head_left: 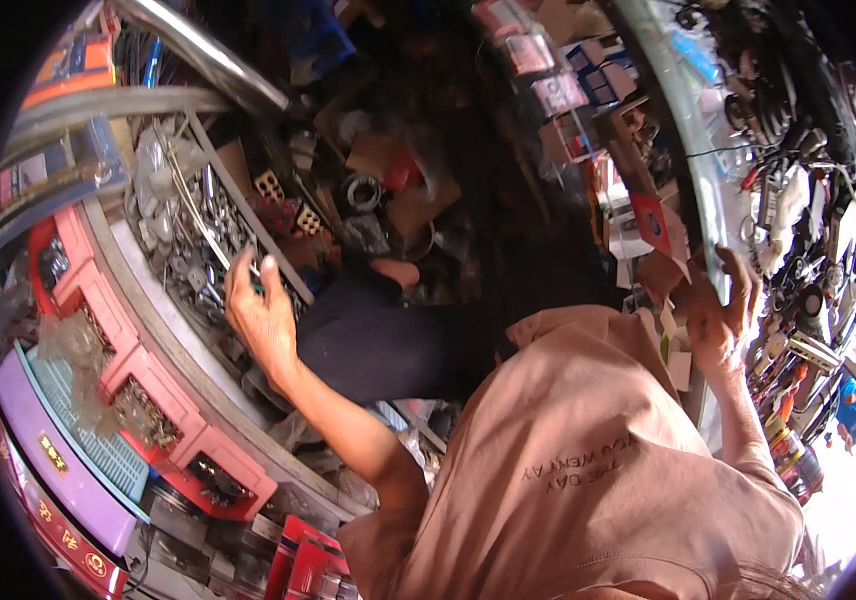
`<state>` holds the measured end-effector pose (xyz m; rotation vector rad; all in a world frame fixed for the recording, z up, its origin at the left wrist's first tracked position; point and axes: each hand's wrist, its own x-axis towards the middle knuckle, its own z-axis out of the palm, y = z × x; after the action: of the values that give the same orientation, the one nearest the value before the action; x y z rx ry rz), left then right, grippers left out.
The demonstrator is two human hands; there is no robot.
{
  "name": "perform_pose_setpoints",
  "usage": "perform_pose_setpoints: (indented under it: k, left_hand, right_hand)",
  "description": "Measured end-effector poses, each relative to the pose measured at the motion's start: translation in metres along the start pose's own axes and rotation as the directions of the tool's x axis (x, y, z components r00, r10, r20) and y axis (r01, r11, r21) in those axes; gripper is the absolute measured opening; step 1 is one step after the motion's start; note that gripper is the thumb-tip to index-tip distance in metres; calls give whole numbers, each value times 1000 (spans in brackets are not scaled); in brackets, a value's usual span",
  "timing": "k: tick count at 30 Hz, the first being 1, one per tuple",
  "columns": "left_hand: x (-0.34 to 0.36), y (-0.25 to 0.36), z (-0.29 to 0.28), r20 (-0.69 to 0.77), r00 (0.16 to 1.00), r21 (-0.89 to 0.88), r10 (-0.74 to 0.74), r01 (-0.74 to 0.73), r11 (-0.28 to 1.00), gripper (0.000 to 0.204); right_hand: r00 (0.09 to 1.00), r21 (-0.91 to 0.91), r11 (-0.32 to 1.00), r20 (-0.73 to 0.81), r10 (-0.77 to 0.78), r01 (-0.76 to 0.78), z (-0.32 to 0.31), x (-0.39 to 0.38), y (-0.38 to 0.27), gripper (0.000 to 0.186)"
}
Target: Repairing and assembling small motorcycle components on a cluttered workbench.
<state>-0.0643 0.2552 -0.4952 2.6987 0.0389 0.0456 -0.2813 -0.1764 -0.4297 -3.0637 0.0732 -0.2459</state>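
Boxes and bins are crowding the far left: we are seeing a purple box (58, 460), a light-blue basket (88, 425) just beside it, and a curved row of pink bins (158, 372) holding small hardware. Next to these, a metal-framed tray (248, 200) is holding loose metal parts (188, 265), with thin pale rods (198, 205) lying across them. Above, a shiny tube (213, 55) is slanting in over the clutter.

The left hand (263, 320) is hovering at the tray's near end, close to the metal parts; its fingers are spreading wide, and we are seeing nothing between them. In the middle, a dark-trousered leg (388, 340) and the brown shirt (568, 440) are blocking much of the floor. Farther right, the right hand (718, 320) is lying at the pale edge (696, 150) of a desk, a red card (650, 220) just left of it. Mixed tools (808, 230) are cluttering the far right.

Deep shadow is hiding the upper middle, glare is washing out the lower right, and the dark lens rim is cutting off the corners. We are not able to tell whether the right fingers are gripping anything.
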Motion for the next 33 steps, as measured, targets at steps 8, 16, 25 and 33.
perform_pose_setpoints:
  k: [8, 16, 25, 33]
  left_hand:
    - [12, -55, 20, -457, 837, 278, 299, -185, 943, 32]
    - [-9, 180, 67, -249, 911, -532, 330, -413, 739, 34]
    - [-77, 385, 125, -520, 402, -509, 754, -854, 105, 56]
    - [-74, 395, 150, -415, 402, -459, 816, -867, 194, 89]
  right_hand:
    - [997, 199, 980, -78, -5, 20, 37, -10, -1, 33]
    - [986, -7, 990, -98, -138, 138, 25, -12, 5, 34]
    - [978, 2, 994, -182, -103, 105, 38, -11, 5, 20]
    - [954, 149, 985, -297, -45, 93, 51, -9, 1, 16]
